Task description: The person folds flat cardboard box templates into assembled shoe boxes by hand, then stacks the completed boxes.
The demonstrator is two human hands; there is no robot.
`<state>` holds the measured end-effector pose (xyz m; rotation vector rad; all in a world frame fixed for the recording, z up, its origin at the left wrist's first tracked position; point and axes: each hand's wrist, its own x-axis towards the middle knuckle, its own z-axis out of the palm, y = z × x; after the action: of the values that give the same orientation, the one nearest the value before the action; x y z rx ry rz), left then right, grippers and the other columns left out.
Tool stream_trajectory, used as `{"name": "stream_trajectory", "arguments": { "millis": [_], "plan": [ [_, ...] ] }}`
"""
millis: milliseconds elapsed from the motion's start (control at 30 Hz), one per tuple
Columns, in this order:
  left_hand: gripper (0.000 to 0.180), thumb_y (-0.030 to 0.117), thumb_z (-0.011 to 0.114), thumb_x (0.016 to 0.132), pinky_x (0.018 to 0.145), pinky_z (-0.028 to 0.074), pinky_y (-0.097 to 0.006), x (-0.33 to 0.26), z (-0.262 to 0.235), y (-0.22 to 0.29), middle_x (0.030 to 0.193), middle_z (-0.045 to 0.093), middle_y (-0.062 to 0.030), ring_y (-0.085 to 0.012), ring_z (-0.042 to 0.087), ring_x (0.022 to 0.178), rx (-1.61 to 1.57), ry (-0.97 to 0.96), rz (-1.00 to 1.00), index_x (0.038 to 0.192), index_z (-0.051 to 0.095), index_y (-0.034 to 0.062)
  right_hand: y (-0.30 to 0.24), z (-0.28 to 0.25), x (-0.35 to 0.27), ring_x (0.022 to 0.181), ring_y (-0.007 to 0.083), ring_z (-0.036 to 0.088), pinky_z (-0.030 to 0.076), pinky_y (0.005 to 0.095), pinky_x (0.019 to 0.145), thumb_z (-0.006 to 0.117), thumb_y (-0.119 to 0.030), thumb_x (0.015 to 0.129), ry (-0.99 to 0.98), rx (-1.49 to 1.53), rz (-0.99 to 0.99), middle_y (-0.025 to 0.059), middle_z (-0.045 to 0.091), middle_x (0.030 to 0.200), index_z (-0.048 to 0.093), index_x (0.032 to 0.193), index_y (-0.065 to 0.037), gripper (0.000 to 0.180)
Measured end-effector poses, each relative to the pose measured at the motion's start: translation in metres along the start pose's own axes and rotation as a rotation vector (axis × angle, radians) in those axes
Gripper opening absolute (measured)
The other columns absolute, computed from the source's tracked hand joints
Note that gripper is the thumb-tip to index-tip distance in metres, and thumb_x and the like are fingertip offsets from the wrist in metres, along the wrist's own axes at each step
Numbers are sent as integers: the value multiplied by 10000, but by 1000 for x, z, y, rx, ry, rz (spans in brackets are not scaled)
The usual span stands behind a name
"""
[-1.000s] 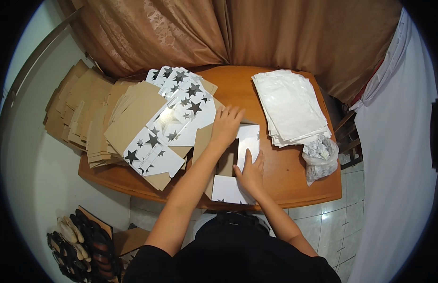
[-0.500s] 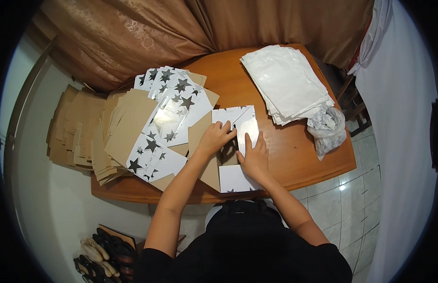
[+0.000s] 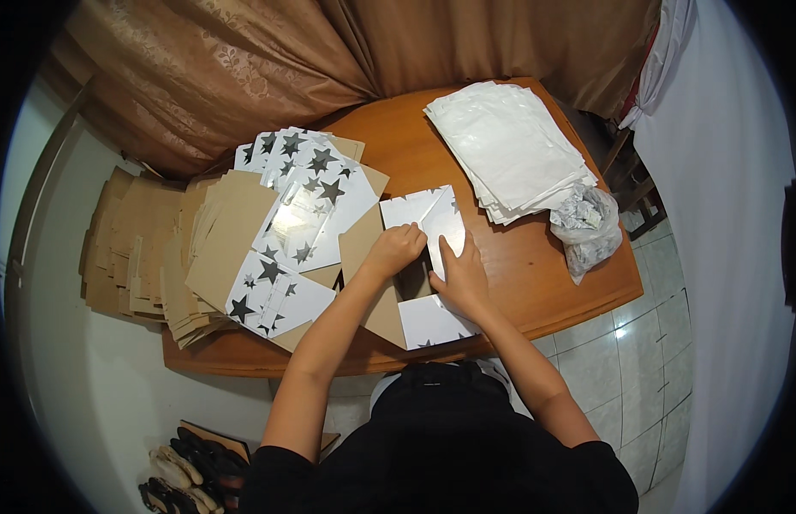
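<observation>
Box (image 3: 449, 214), part-folded and star-printed on its white side, lies on the table (image 3: 548, 291) near its front edge. Left hand (image 3: 396, 249) bends its fingers at the upper white flap (whether that grip is clamped, I cannot tell). Right hand (image 3: 463, 278) rests over the white side panel, its grip spread, thumb apart from fingers. Flat star-printed pieces (image 3: 308, 300) lie to the left.
</observation>
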<state>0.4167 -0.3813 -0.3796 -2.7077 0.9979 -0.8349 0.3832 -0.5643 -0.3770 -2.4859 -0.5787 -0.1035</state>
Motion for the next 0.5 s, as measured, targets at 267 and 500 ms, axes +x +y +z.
{"name": "stream_trajectory", "arguments": {
  "millis": [267,500],
  "plan": [
    [86,87,591,696,553,511,-323,25,-11,14,814,615,-106,-219,619,711,-151,-299,-213,754,549,40,46,-21,22,1215,416,354,337,519,979,708,-229,661,-130,51,-87,295,281,1345,462,1292,-170,680],
    [219,71,530,835,795,460,-365,30,-66,-44,1012,621,-129,-306,589,918,-676,-369,-571,1041,597,37,58,-63,37,1313,376,245,194,564,1047,675,-157,663,-413,-78,58,165,221,1444,441,1291,-301,686]
  ]
}}
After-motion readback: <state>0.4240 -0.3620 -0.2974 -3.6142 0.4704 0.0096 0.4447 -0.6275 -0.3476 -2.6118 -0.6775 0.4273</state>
